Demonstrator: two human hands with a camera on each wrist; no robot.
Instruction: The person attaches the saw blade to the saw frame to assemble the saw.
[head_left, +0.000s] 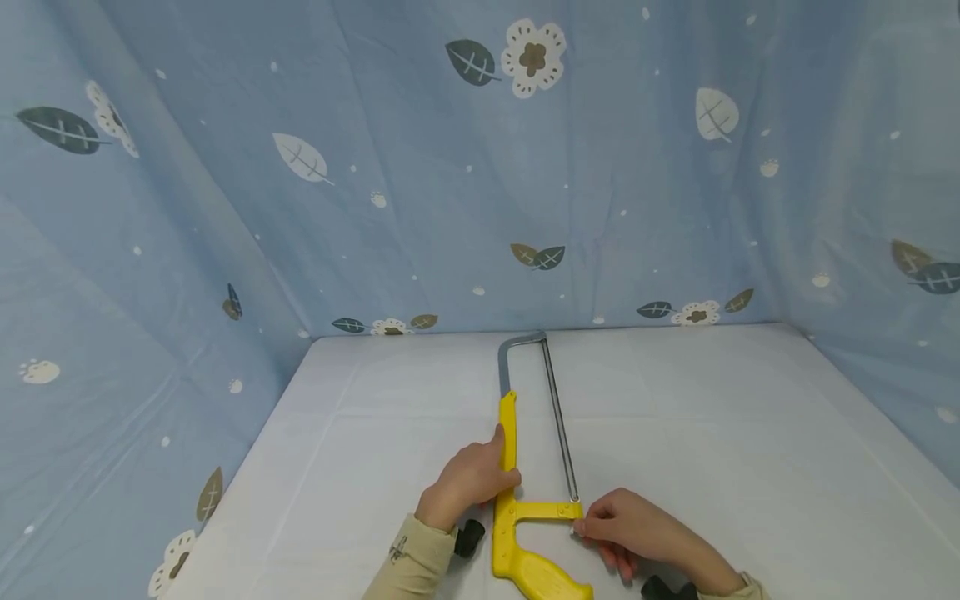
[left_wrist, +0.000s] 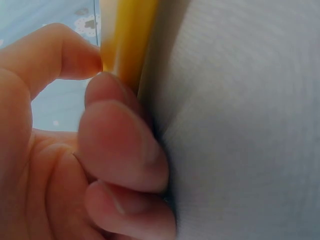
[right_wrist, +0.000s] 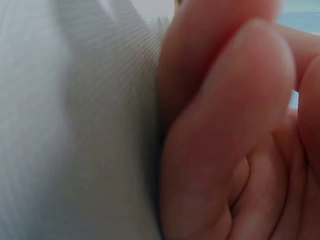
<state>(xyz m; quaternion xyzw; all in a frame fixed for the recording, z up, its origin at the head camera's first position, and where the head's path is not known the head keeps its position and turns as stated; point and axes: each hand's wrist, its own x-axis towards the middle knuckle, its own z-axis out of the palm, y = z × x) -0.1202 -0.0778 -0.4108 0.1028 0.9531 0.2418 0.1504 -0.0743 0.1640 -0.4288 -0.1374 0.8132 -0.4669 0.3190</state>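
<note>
A hacksaw (head_left: 536, 512) with a yellow handle and a grey front bow (head_left: 505, 367) lies on the white tabletop, pointing away from me. Its thin dark blade (head_left: 558, 417) runs along the right side and looks doubled. My left hand (head_left: 472, 477) grips the yellow frame bar, thumb on one side and fingers curled at the other. In the left wrist view, the fingertips (left_wrist: 120, 140) lie against the white surface under the yellow bar. At the blade's near end, my right hand (head_left: 626, 525) pinches the small pale tension nut, mostly hidden by thumb and forefinger.
White cloth covers the tabletop (head_left: 712, 433). A blue patterned curtain (head_left: 420, 208) hangs behind it and along both sides. Dark wrist-camera mounts (head_left: 469, 539) sit close to the hands, the left one beside the saw's handle.
</note>
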